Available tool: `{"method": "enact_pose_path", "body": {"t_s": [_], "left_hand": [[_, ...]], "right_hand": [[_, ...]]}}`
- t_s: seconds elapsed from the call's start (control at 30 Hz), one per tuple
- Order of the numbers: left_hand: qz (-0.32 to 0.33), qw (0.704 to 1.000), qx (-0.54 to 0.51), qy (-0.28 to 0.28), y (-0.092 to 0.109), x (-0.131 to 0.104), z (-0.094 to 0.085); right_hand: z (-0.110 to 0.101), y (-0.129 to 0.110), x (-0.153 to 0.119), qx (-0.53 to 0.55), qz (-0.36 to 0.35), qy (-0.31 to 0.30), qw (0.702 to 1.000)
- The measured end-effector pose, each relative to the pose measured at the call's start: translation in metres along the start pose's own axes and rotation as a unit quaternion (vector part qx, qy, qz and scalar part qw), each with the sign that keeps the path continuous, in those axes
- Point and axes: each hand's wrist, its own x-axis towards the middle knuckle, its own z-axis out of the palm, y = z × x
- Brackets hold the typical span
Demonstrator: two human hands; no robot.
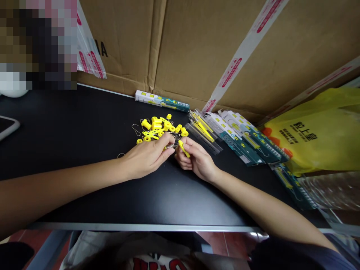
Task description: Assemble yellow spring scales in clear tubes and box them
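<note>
My left hand point(149, 154) is closed in a pinch on a small metal spring point(170, 146), partly hidden by the fingers. Thumb and forefinger of my right hand point(198, 159) grip a small yellow plastic piece point(184, 149), with the other fingers curled. Both hands nearly meet above the black table point(174, 202). Just beyond them lies a pile of yellow plastic caps point(156, 123), mixed with thin yellow strips and bent wire hooks point(136, 129). Clear plastic tubes point(203, 125) with yellow parts inside lie right of the pile.
Printed spring scale boxes point(239, 137) lie at the right, and one more box point(162, 101) rests along the back. A yellow bag point(317, 131) stands far right. Large taped cartons point(210, 45) wall off the back. A phone-like white-edged device point(8, 126) sits far left.
</note>
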Motion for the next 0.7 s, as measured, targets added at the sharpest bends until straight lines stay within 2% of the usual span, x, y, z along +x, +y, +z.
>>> {"method": "enact_pose_path", "body": {"t_s": [0.3,0.53,0.7], "left_hand": [[-0.016,0.996,0.089,0.003,-0.0019,0.001,0.0068],[-0.01,0.993,0.112,0.022,-0.0028,0.0019,0.0073],[-0.007,0.992,0.121,0.017,-0.0028,0.0014,0.0065]], "right_hand": [[0.0004,0.0002,-0.001,0.03,0.017,-0.042,0.999],[0.0024,0.001,-0.001,0.028,0.025,-0.032,0.999],[0.0025,0.0007,-0.0011,0.024,0.024,-0.034,0.999]]}}
